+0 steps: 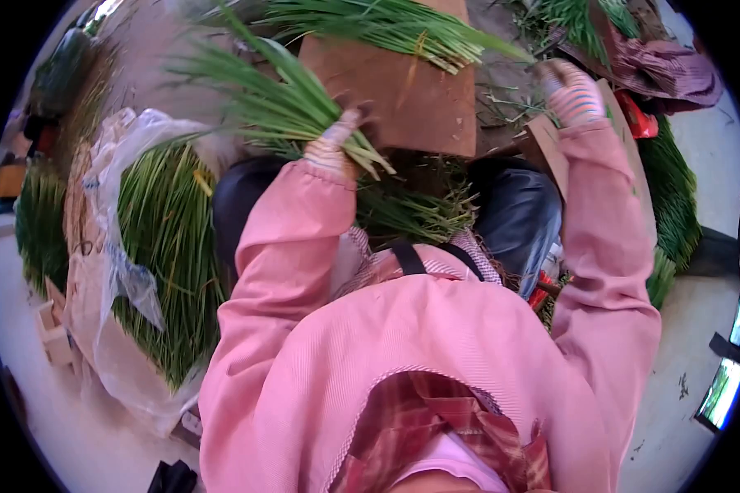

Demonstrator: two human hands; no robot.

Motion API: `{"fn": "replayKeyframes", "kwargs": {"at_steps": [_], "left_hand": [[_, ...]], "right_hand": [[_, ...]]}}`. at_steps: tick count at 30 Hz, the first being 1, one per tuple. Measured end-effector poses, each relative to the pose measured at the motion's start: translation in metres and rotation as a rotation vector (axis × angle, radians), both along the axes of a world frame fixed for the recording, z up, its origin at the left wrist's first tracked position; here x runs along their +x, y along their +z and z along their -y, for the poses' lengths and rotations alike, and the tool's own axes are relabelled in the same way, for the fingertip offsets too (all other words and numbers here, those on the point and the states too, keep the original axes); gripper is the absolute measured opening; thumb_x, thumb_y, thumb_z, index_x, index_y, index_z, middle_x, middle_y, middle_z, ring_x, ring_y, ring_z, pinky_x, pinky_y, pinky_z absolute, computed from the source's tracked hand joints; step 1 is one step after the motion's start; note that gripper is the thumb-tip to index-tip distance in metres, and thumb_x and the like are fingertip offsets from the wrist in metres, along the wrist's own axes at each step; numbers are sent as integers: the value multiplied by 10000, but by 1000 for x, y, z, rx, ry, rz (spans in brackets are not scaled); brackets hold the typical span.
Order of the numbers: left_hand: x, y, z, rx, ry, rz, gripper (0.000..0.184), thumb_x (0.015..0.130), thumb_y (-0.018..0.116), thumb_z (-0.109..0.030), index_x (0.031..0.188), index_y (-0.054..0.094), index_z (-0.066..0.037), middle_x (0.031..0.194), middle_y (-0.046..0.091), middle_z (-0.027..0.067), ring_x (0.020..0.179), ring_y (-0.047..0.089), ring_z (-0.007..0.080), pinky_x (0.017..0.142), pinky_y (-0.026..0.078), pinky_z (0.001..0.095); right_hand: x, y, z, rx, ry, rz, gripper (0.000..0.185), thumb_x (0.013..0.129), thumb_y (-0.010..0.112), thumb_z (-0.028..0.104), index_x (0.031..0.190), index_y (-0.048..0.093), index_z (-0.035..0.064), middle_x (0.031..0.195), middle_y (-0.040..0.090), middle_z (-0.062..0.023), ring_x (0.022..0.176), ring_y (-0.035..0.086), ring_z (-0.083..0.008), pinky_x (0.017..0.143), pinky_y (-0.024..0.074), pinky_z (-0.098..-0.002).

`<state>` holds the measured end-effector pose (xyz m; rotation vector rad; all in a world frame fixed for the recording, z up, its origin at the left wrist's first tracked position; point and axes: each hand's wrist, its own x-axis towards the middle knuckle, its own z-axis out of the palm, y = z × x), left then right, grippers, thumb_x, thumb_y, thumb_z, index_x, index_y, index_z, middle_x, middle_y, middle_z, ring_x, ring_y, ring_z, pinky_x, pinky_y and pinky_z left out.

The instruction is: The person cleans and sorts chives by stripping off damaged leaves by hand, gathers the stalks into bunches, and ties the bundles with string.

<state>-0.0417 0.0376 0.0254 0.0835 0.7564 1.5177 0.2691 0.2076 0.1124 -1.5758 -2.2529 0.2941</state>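
My left hand [337, 144], in a striped glove with bare fingertips, is closed round the pale stem ends of a bunch of long green leaves [279, 103]; the leaf tips fan out to the left and are blurred. My right hand [566, 86], gloved the same way, is raised at the upper right with its fingers curled round the end of a green leaf [501, 45]. Between the hands stands a brown board [386, 99], with another pile of green leaves [370, 25] lying across its top.
A large leaf bundle [168, 238] in clear plastic [127, 287] lies on the left. Cut leaves [419, 205] lie between my knees. On the right are a cardboard flap [547, 148], more leaves [670, 189] and a purple checked cloth [654, 70].
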Motion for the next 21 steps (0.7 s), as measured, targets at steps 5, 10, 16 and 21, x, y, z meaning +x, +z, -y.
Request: {"fn": "replayKeyframes", "kwargs": {"at_steps": [5, 10, 16, 21], "left_hand": [[10, 9, 22, 132, -86, -22, 455, 733, 626, -68, 1136, 430, -145, 960, 568, 107, 743, 568, 224, 631, 495, 383], [22, -5, 25, 42, -56, 60, 406, 756, 608, -79, 1130, 465, -142, 917, 573, 72, 656, 559, 168, 587, 490, 337], [45, -18, 33, -230, -38, -60, 326, 775, 589, -63, 1084, 491, -98, 888, 587, 89, 680, 561, 195, 587, 485, 325], [39, -43, 39, -311, -162, -85, 215, 763, 604, -65, 967, 548, -22, 842, 590, 131, 764, 576, 257, 618, 501, 358]], "right_hand": [[29, 84, -21, 83, 38, -971, 194, 847, 466, 71, 1016, 559, 46, 819, 602, -42, 685, 562, -103, 547, 454, -198], [-10, 75, 13, -14, 155, -1167, 185, 824, 525, 109, 1001, 550, 60, 728, 589, -43, 572, 544, -108, 479, 453, -212], [-101, -77, 123, -922, 83, -737, 176, 826, 539, 198, 870, 593, 37, 649, 564, -14, 544, 501, -81, 487, 411, -193], [-126, -102, 171, -1207, 83, -858, 167, 826, 543, 203, 861, 587, 47, 661, 553, 7, 565, 476, -62, 507, 382, -199]]}}
